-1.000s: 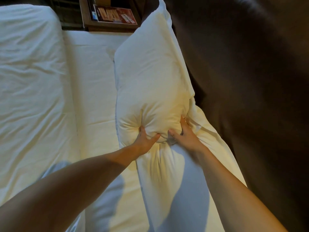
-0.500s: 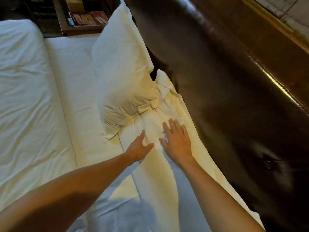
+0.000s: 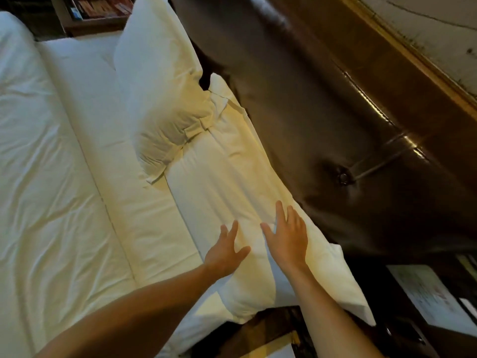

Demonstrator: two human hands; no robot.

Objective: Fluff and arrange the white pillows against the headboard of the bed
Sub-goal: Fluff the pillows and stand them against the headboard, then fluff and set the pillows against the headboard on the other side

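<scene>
Two white pillows lie in a row along the dark padded headboard (image 3: 296, 104). The far pillow (image 3: 160, 89) is plump and leans against the headboard, its near end creased. The near pillow (image 3: 232, 182) lies flatter, its long side against the headboard. My left hand (image 3: 225, 250) rests flat on the near pillow's near half, fingers spread. My right hand (image 3: 287, 236) lies just to its right on the same pillow, palm down, fingers apart. Neither hand grips anything.
White sheet and a folded duvet (image 3: 38, 164) cover the bed to the left. A wooden nightstand with printed cards (image 3: 98, 9) stands beyond the far pillow. Another dark bedside table with a paper (image 3: 428, 295) sits at lower right. A wall (image 3: 433, 27) shows above the headboard.
My hands have let go of the far pillow's bunched end and slid back along the near pillow toward me. The view has tilted up and to the right.
</scene>
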